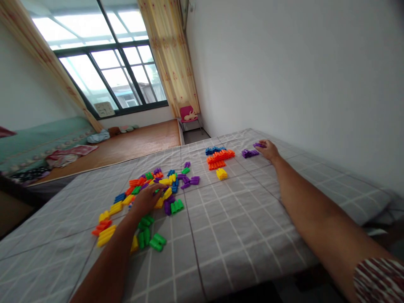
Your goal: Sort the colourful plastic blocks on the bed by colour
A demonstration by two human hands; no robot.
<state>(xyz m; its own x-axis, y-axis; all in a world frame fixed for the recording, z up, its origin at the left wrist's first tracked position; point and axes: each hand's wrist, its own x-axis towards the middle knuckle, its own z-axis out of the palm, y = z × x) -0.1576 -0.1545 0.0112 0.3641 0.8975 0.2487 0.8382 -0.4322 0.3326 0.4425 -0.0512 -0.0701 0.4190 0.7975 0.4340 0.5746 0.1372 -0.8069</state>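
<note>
My left hand (149, 198) reaches into a loose pile of colored plastic blocks, its fingers bent over a purple piece; what they grip is too small to tell. My right hand (269, 150) pinches a purple block (259, 145) at the right, just beyond a joined purple group (250, 154). Left of that group lie blue blocks (216, 150), orange blocks (221, 157) in rows and a yellow block (221, 174). Green blocks (158, 242) and yellow blocks (106, 235) rest at the pile's near side.
The blocks lie on a grey checked cloth (233, 235). Behind it are a brown mat (142, 145) with clothes, a pink chair (187, 112), a window and curtains. A white wall (284, 71) rises at the right.
</note>
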